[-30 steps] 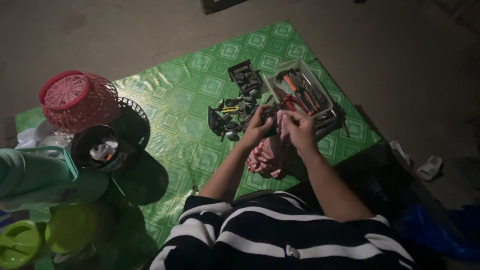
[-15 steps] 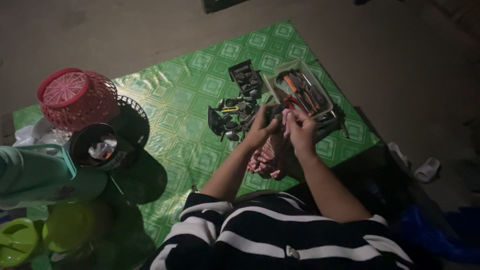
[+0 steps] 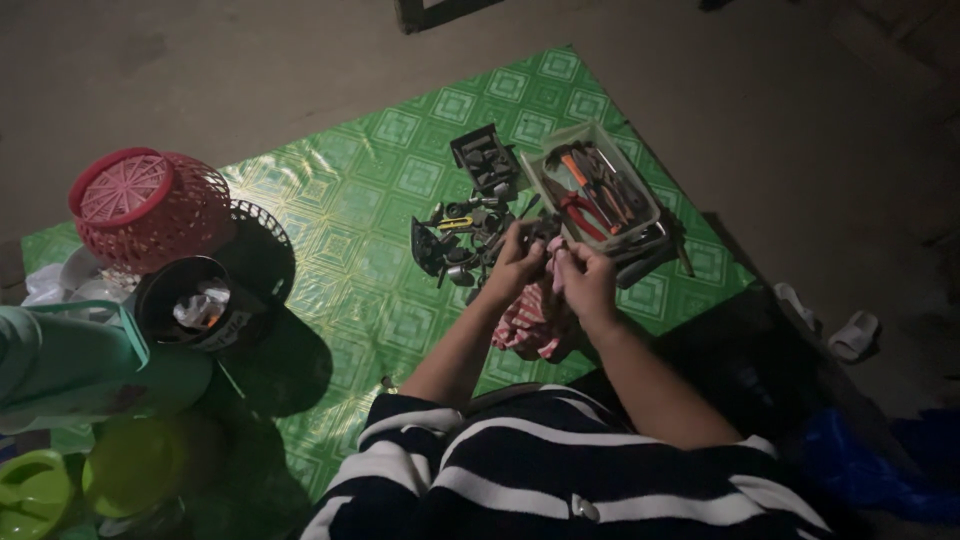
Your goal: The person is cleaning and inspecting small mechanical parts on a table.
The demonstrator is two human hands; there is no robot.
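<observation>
One head-worn camera looks steeply down from above the person's shoulders – moderately near – onto the green mat (image 3: 370, 220) spread over the floor.

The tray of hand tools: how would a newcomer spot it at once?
Find the green patterned mat spread on the floor. Near its far right edge, just beyond the right hand, sits a pale rectangular tray. Unlike the small dark tray and the loose dark metal parts beside it, it holds pliers with red and orange handles.

A person in a dark, white-striped short-sleeved shirt (image 3: 560, 480), forearms bare, left hand (image 3: 518, 262) and right hand (image 3: 585, 285) without gloves.
</observation>
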